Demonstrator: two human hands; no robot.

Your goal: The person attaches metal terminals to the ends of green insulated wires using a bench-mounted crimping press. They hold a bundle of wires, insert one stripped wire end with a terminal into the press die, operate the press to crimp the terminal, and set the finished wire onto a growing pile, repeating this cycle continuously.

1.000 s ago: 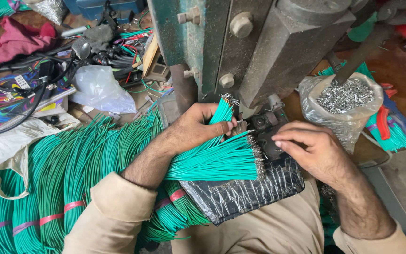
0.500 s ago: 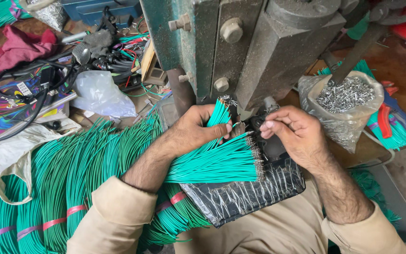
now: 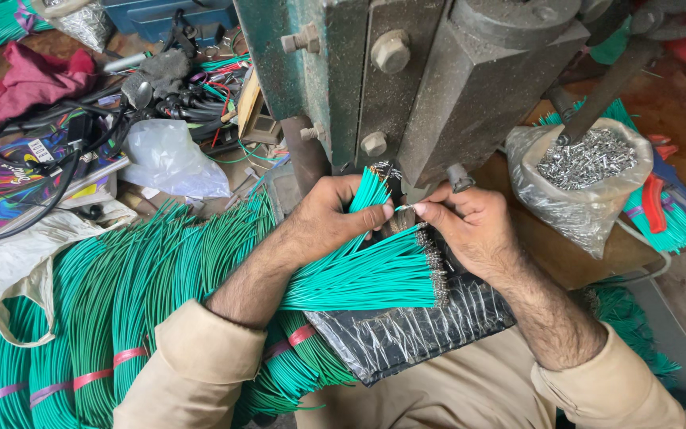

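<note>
Beneath the grey-green metal press [image 3: 406, 87], a green wire bundle [image 3: 363, 274] is clasped by the left hand [image 3: 331, 218]; one wire is pinched by the right hand [image 3: 470, 226] fingers, beside a clear plastic bag of metal terminals [image 3: 585, 171].

The press machine [image 3: 438, 79] stands at twelve o'clock, with both hands just below it. The left hand [image 3: 331, 218] is at its base beside the right hand [image 3: 470, 226]. A wire bundle [image 3: 367, 274] lies on a plastic sheet [image 3: 406, 330] at six. A bag of terminals [image 3: 589, 179] sits at three, and bound wire bundles [image 3: 105, 310] lie at eight.
</note>
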